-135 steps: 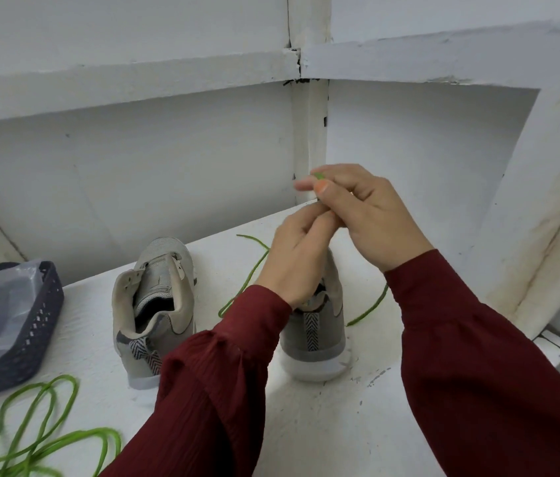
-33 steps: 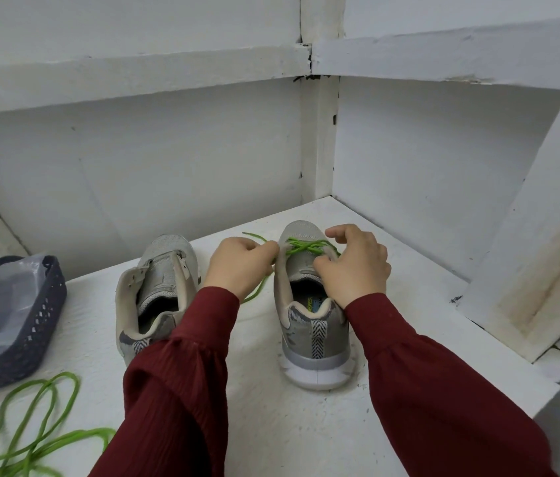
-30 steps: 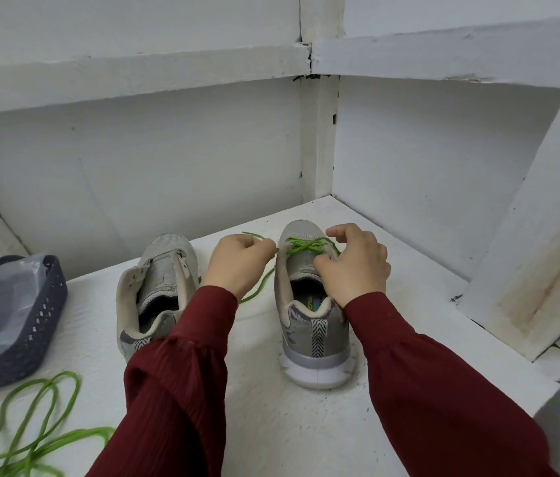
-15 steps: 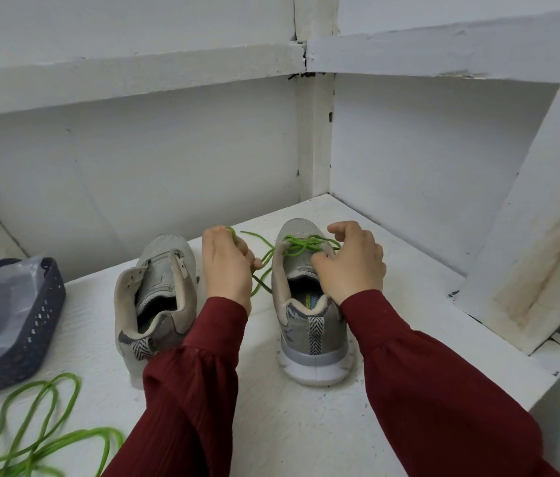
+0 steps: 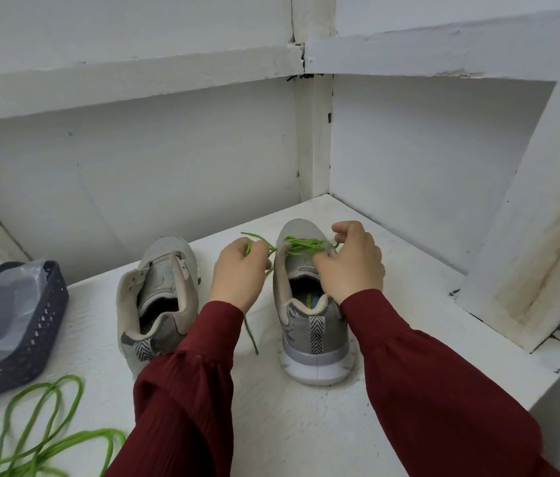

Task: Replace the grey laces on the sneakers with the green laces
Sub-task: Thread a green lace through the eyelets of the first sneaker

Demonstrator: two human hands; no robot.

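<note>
Two grey sneakers stand on a white shelf, heels toward me. The right sneaker has a green lace crossing its front eyelets. My left hand grips one end of that lace just left of the shoe; the lace's tail hangs down below the wrist. My right hand rests over the shoe's tongue, its fingers curled and pinching the lace at the right eyelets. The left sneaker shows no lace and stands apart from both hands.
A second green lace lies coiled at the shelf's front left. A dark plastic basket holding a clear bag sits at the far left. White walls enclose the back and right; the shelf's right edge drops off.
My hands came down from mid-air to the right sneaker. In the last second my left hand pulled its lace end out to the left, and the tail now hangs below the wrist.
</note>
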